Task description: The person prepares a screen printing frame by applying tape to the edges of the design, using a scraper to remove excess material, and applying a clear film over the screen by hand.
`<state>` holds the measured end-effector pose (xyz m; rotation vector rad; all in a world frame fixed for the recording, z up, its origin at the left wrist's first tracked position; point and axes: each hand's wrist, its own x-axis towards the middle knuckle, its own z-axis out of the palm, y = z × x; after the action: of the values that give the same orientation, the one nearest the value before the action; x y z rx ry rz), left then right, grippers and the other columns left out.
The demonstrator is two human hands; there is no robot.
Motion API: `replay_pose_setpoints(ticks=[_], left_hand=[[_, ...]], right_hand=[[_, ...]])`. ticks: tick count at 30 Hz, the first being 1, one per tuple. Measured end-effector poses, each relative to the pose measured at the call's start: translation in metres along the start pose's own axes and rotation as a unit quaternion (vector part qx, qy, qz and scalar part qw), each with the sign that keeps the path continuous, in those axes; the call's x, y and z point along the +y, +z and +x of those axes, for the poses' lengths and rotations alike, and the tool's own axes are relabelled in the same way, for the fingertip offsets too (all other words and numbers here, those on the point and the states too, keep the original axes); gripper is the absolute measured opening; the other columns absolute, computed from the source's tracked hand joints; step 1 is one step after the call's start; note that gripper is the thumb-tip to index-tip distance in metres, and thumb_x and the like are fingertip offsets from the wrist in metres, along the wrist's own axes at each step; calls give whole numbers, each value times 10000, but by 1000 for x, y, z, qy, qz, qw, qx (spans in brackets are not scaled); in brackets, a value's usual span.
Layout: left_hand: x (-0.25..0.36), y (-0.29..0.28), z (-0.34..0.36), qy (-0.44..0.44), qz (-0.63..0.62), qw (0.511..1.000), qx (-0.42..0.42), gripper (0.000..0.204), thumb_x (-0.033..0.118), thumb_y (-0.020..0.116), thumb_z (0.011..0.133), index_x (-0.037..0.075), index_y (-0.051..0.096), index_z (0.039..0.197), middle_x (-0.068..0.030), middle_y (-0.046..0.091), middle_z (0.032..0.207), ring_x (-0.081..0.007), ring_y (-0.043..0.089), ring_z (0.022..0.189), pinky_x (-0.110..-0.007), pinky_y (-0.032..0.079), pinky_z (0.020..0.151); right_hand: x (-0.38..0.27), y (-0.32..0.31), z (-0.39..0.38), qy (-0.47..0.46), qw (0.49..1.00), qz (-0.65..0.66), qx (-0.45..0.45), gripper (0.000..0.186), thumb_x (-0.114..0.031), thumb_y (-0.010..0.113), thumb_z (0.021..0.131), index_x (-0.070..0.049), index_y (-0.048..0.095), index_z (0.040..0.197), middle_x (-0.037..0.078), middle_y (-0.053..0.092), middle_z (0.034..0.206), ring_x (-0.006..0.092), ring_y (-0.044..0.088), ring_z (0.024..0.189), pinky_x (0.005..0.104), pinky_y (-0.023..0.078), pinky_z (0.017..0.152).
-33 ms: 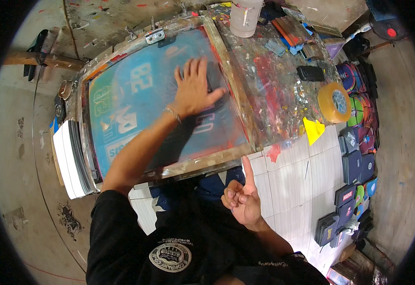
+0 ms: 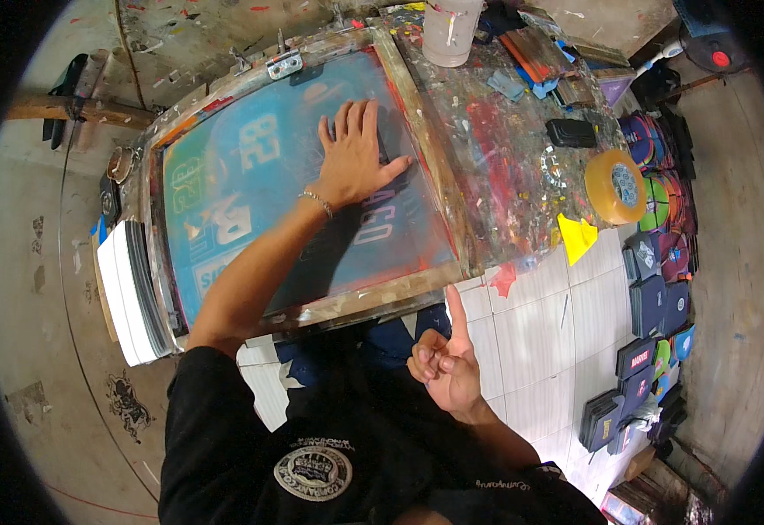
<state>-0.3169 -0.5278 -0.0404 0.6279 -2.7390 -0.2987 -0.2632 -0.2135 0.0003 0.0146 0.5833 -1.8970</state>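
A wood-framed screen-printing screen (image 2: 290, 236) with blue mesh and pale stencil shapes lies over the worktable. My left hand (image 2: 353, 162) rests palm down on the mesh toward its right side, fingers spread, with nothing visible in it. A bracelet (image 2: 320, 204) circles that wrist, and the arm's shadow darkens the mesh below it. At the near right corner of the wooden frame (image 2: 399, 297), my right hand (image 2: 448, 366) is turned palm up. Its index finger is stretched toward the frame edge while the other fingers curl loosely around nothing visible. Whether the fingertip touches the wood I cannot tell.
Metal hinge clamps (image 2: 284, 65) stand at the frame's far edge. On the paint-spattered table (image 2: 487, 166) are a tape roll (image 2: 616, 188), a black case (image 2: 572, 134) and a whitish container (image 2: 452, 35). White sheets (image 2: 128, 293) are stacked left; dark folded goods (image 2: 648, 306) line the floor right.
My left hand has slid very slightly away from me over the mesh, showing more of the stencil lettering beside it. My right hand keeps its place.
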Motion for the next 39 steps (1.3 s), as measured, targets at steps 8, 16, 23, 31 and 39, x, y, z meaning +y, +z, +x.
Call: replay_pose_setpoints(ticks=[8, 16, 23, 31, 39], left_hand=[[37, -2, -37, 67, 27, 997, -24, 1055, 719, 567, 799, -52, 271, 1455, -243, 335, 1461, -423, 233, 1412, -664, 104, 1110], [-19, 4, 9, -43, 11, 999, 9, 1019, 717, 555, 815, -36, 281, 1445, -227, 324, 1488, -402, 232, 1422, -661, 119, 1112], [1, -6, -12, 31, 66, 997, -29, 1006, 642, 600, 829, -17, 218, 1486, -208, 316, 1492, -384, 231, 1427, -653, 112, 1120], [24, -21, -49, 80, 2, 995, -62, 990, 630, 621, 824, -5, 237, 1480, -211, 342, 1458, -387, 264, 1401, -600, 103, 1138], [-10, -22, -26, 5, -32, 999, 16, 857, 561, 592, 874, -9, 294, 1440, -210, 355, 1447, -383, 280, 1382, -607, 164, 1111]], right_hand=[[-1, 1, 2, -14, 999, 41, -12, 1014, -72, 653, 838, -250, -22, 1574, 115, 583, 877, 145, 495, 632, 282, 409, 568], [0, -1, 1, -9, 1000, -5, -21, 964, -128, 614, 851, -248, -11, 1575, 92, 572, 878, 136, 462, 604, 286, 379, 556], [-3, 0, 2, -9, 1000, 25, -14, 1002, -105, 642, 836, -230, -22, 1575, 98, 577, 876, 143, 476, 610, 288, 394, 557], [-2, 0, 2, -23, 998, 54, -9, 956, -82, 645, 867, -186, 12, 1576, 114, 584, 884, 138, 498, 618, 279, 420, 541], [-22, 2, 24, -16, 966, -167, 195, 258, -211, 576, 980, 21, 608, 1089, 72, 591, 677, 108, 509, 448, 245, 403, 375]])
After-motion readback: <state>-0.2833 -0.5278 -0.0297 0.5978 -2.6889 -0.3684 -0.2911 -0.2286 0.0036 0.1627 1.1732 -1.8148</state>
